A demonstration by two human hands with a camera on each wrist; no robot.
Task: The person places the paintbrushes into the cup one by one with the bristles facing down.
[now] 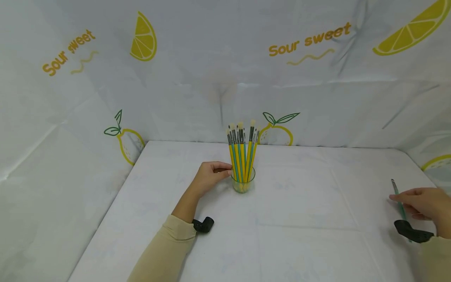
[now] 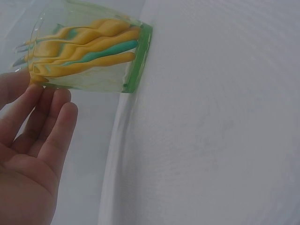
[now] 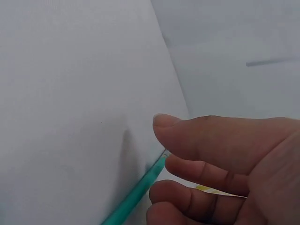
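Note:
A clear green-tinted glass cup [image 1: 243, 188] stands upright, holding several paintbrushes [image 1: 241, 152] with yellow or green handles and bristles upward. At its left side, my left hand [image 1: 211, 176] pinches the rim with thumb and fingertips. The left wrist view shows the fingertips against the rim of the cup [image 2: 105, 77], with the brush handles visible through its wall. Far to the right, my right hand [image 1: 423, 203] pinches a single green paintbrush [image 1: 401, 210] near its metal ferrule. In the right wrist view its green handle [image 3: 136, 194] slants down beside the curled fingers.
A white cloth covers the table [image 1: 299, 250]. Behind it hangs a pale sheet [image 1: 218, 51] printed with lemons and lettering. Each wrist carries a black camera mount, the left mount [image 1: 204, 225] and the right mount [image 1: 412, 232].

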